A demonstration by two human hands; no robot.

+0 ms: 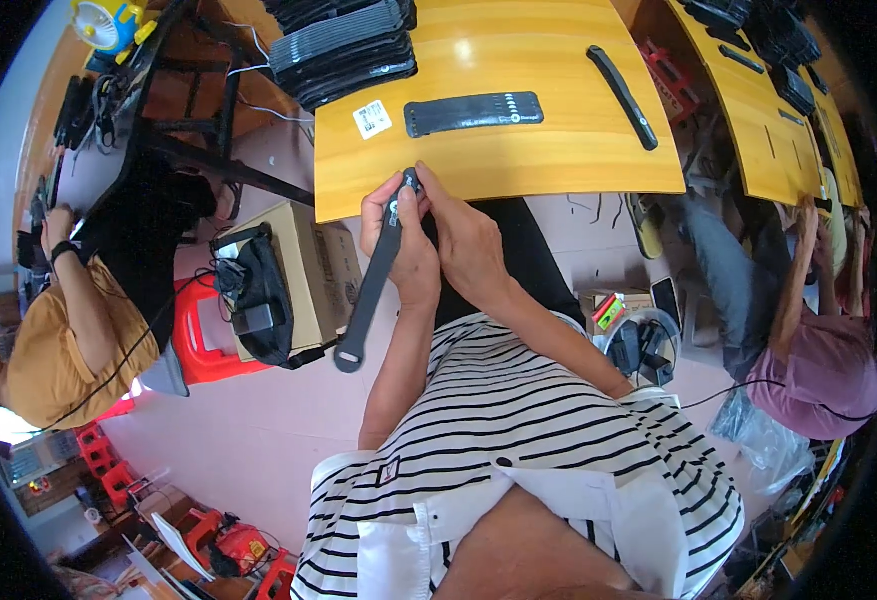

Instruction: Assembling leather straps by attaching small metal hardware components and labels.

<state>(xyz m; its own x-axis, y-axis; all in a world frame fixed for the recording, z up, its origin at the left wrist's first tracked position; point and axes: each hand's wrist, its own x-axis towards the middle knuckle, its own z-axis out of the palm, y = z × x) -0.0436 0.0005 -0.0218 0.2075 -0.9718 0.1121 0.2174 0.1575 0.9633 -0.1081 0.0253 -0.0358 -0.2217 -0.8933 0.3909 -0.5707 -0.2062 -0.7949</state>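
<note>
A long black strap with a slotted, rounded lower end is in my hands, just off the table's near edge. My left hand is closed round its upper part, thumb on top, and the slotted end hangs down past my left wrist. My right hand pinches the strap's upper tip from the other side. Beyond my hands, a flat black band with light printing lies on the yellow wooden table. Another black strap lies slantwise at the table's right side.
Stacked black bands and a white label occupy the table's left. Below stand a cardboard box with a black bag, a red stool, and a clear tub of black parts. People sit on both sides.
</note>
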